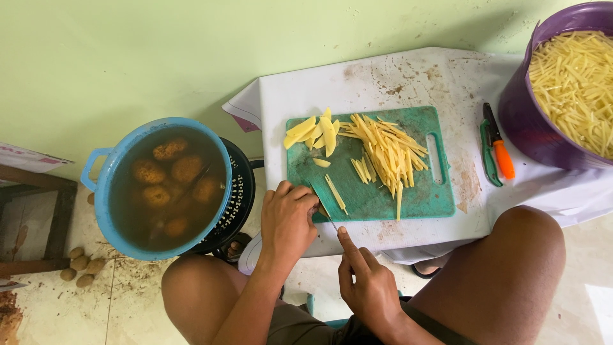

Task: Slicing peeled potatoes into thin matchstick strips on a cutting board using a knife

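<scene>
Hands [290,217] (both) at green board [377,191], knife [324,214]

Bare forearms, no sleeves, no watch or rings visible on left hand [288,219] or right hand [367,284]. Knees bare. Dark olive-grey shorts [300,326], plain, no markings.

White printed package edge [29,158], far left.

You face a plain pale green wall [159,51] in soft, even daylight. Below you lies a cream tiled floor [128,300], smeared with dirt at the left. A dark wooden frame [45,217] stands on it by the left edge. The low white worktop [396,76] is stained brown.
</scene>
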